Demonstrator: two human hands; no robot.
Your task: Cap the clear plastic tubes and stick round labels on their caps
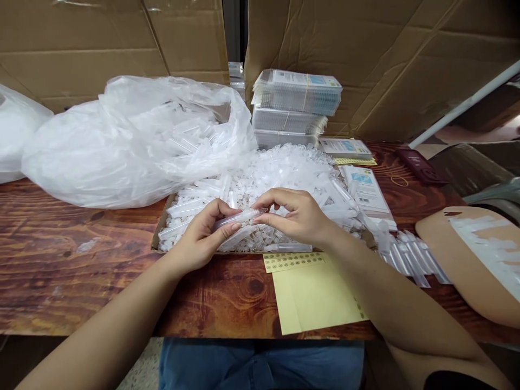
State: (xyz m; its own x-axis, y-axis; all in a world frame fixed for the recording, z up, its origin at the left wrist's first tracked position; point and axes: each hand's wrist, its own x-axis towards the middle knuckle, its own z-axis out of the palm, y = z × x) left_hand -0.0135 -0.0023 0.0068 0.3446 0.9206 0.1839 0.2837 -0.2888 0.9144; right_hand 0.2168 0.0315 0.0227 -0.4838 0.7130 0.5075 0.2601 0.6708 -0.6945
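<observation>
At the near edge of the table (219,309) lies a yellow sheet (314,300). Beyond it, above a cardboard tray (162,221) of plastic pieces (292,168), the left hand (203,236) grips a clear tube (239,218) by its left end; the right hand (299,215) pinches its right. Farther back, a plastic bag (97,151) slumps left of banded card stacks (294,105).

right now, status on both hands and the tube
Left hand holding a clear plastic tube, right hand pinching its end. Tube above the cardboard tray. Nothing visibly blocking either hand.
</observation>
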